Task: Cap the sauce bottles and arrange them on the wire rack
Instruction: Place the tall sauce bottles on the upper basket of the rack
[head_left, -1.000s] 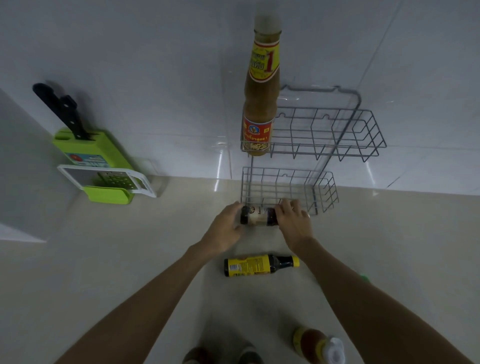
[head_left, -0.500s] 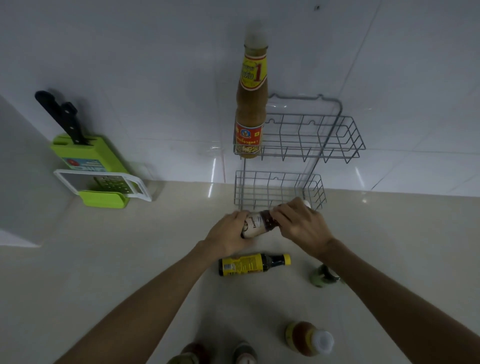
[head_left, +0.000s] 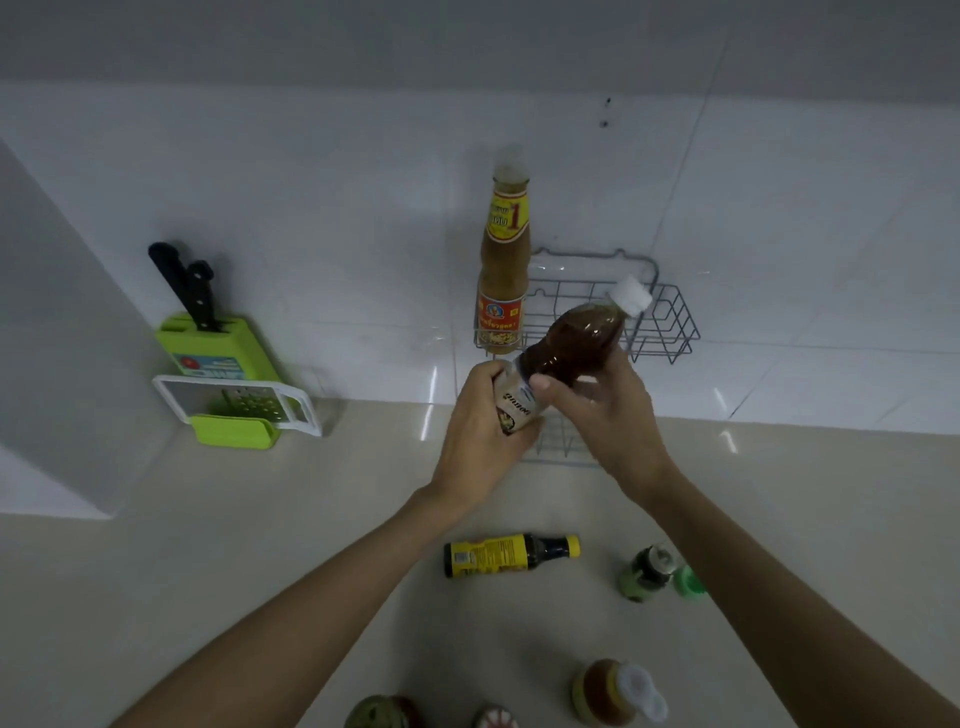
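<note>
I hold a brown sauce bottle (head_left: 576, 340) with a white cap, tilted up toward the right, in front of the wire rack (head_left: 670, 322). My left hand (head_left: 480, 431) grips its labelled base and my right hand (head_left: 608, 410) wraps its middle. A tall orange sauce bottle (head_left: 503, 260) with a white cap stands at the left end of the rack's upper shelf. The lower shelf is mostly hidden behind my hands.
On the counter lie a dark bottle with yellow label and cap (head_left: 509, 554), a small green bottle (head_left: 647, 571) beside a loose green cap (head_left: 690, 581), and a capped orange bottle (head_left: 615, 691). Two more bottle tops show at the bottom edge. A green knife block with grater (head_left: 218, 379) stands left.
Both hands lifted the brown bottle off the counter and tipped it from lying flat to pointing up-right before the rack. The view tilted, showing more bottles on the counter.
</note>
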